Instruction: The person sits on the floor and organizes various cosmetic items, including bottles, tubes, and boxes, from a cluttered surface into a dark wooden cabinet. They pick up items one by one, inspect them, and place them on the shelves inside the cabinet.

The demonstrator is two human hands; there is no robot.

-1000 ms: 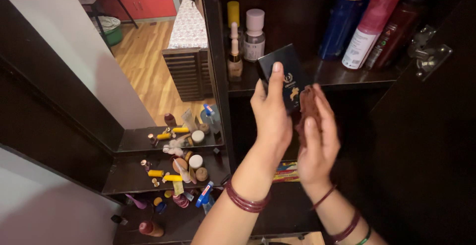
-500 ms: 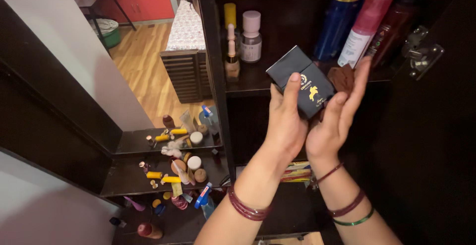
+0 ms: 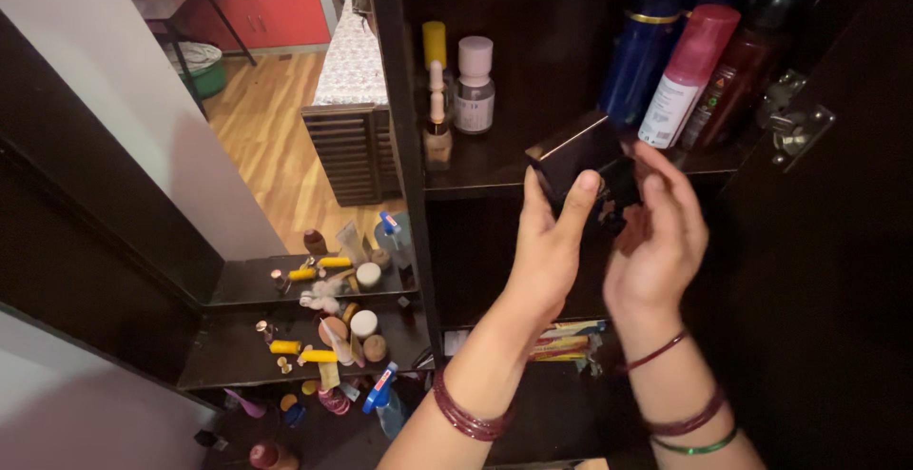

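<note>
Head view: dark box (image 3: 580, 154) gripped in left hand (image 3: 550, 242) fingers, tilted, just before shelf (image 3: 495, 173); right hand (image 3: 661, 242) open, touching box side.

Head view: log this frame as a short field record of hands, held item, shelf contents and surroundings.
left hand: left hand grips the dark box from the left, index finger on its front
right hand: right hand open, cupped beside the box's right side; contact unclear
box position: tilted, in front of the cabinet shelf
shelf contents: white-capped bottle, yellow tube, blue can, pink-capped spray can
lower left: small cosmetics scattered on a dark ledge
</note>
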